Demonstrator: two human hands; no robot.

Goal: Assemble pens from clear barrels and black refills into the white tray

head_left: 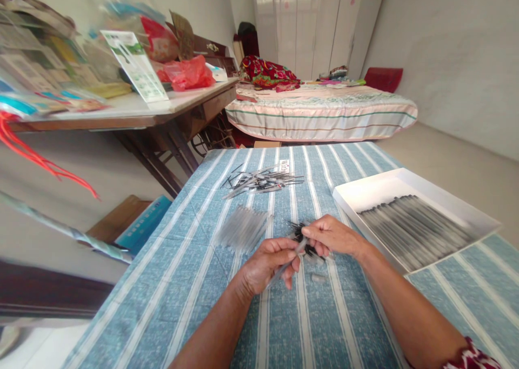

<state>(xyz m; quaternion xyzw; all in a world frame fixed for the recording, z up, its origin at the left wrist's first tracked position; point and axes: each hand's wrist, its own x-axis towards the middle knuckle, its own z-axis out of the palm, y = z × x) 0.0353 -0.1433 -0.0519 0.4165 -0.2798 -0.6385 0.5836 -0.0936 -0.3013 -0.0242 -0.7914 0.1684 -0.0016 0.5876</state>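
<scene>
A translucent pen barrel (279,274) slants between my hands above the striped cloth. My left hand (263,262) is closed around its middle, the lower end sticking out beneath the fingers. At the upper end, the thumb and fingers of my right hand (333,236) pinch it; any small part there is hidden. Under and behind my fingers lies a heap of small black pen parts (315,256), partly covered. A short grey piece (318,277) rests nearer to me. Left of the heap, clear pen barrels (243,229) lie side by side. Farther back is a loose pile of thin refills (263,181).
An open white box (352,189) at the right holds a row of grey pens (413,229) with dark ends. The table (162,282) wears a blue striped cloth. A cluttered side table (133,118) stands at the left, a bed (324,109) beyond.
</scene>
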